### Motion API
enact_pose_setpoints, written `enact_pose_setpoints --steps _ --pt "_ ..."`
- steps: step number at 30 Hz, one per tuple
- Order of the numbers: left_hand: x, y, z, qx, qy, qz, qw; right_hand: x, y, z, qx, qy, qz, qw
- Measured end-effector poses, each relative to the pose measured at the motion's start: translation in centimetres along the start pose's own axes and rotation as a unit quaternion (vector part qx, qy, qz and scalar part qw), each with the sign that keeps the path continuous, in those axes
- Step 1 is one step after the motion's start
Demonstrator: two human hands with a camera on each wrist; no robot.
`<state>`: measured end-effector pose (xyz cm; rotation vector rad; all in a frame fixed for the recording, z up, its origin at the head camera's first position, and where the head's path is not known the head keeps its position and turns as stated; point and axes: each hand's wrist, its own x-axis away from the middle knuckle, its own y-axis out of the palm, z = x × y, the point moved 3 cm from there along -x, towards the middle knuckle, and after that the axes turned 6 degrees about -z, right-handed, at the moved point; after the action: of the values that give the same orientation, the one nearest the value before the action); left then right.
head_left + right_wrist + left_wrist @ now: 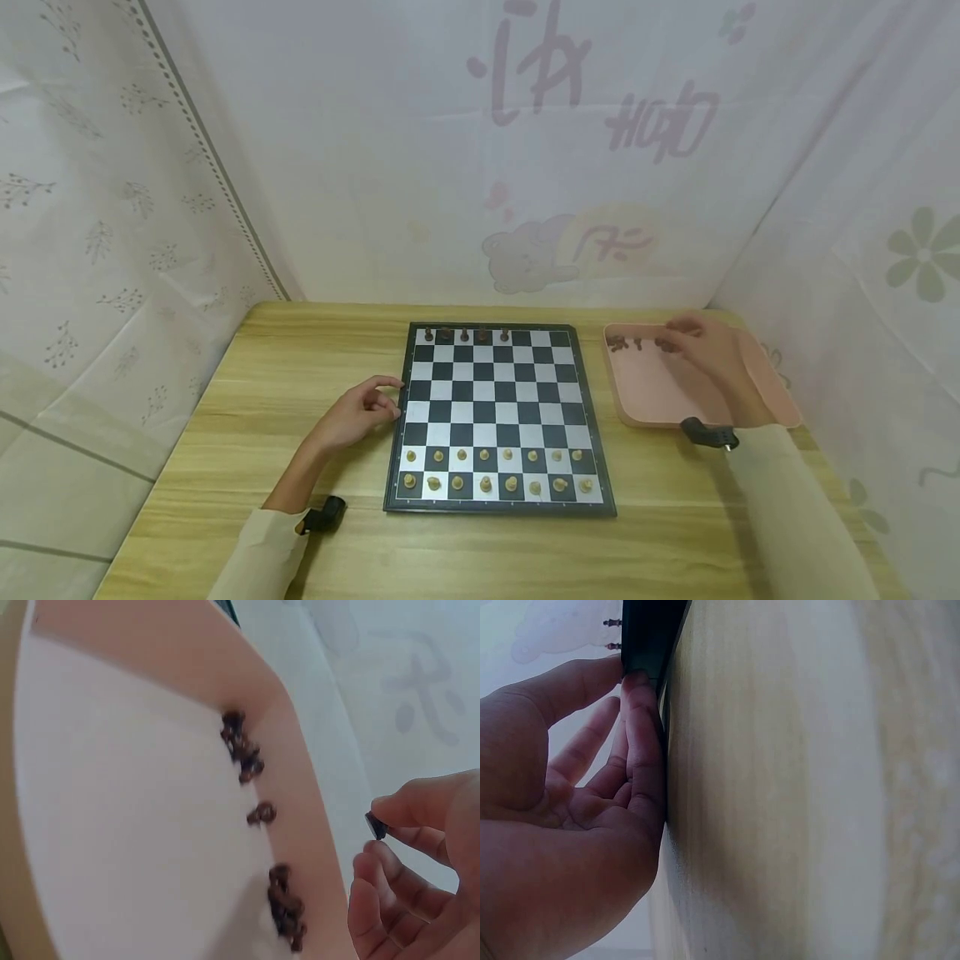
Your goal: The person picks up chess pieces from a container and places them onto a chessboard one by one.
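A black-and-white chessboard (pixel 483 408) lies on the table. Its near two rows carry cream chess pieces (pixel 486 483), and several dark brown pieces (pixel 464 335) stand along the far row from the left corner. At the board's left edge, my left hand (pixel 360 414) touches the frame with loosely bent fingers; in the left wrist view its fingertips (pixel 635 679) meet the dark side of the board. My right hand (pixel 708 350) is above the pink tray (pixel 667 396), pinching a small dark chess piece (pixel 376 826) between thumb and fingers. Mostly the piece's base shows.
More brown pieces (pixel 262 814) lie in loose clumps along the tray's far wall. The tray stands right of the board on the wood-grain table (pixel 315 542). Printed cloth (pixel 375 167) hangs behind the table and along both sides.
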<state>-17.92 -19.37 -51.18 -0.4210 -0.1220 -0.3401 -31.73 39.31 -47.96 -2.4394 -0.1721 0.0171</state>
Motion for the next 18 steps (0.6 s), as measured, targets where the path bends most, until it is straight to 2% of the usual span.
enact_pose_setpoints --steps 5,11,14,18 --pt "-0.1 0.0 -0.1 -0.004 -0.003 0.001 1.0000 -0.2 0.7 -1.7 0.007 -0.034 0.007 0.999" --pt "-0.1 0.0 0.1 0.001 -0.009 0.001 1.0000 -0.6 1.8 -4.0 0.077 -0.057 0.013 0.995" --pt "-0.1 0.0 0.0 0.004 -0.008 0.000 1.0000 -1.0 2.7 -5.2 0.070 -0.060 0.005 0.996" --pt "-0.1 0.0 -0.2 0.006 -0.005 -0.001 1.0000 -1.4 4.0 -6.7 0.037 -0.040 -0.012 0.998"
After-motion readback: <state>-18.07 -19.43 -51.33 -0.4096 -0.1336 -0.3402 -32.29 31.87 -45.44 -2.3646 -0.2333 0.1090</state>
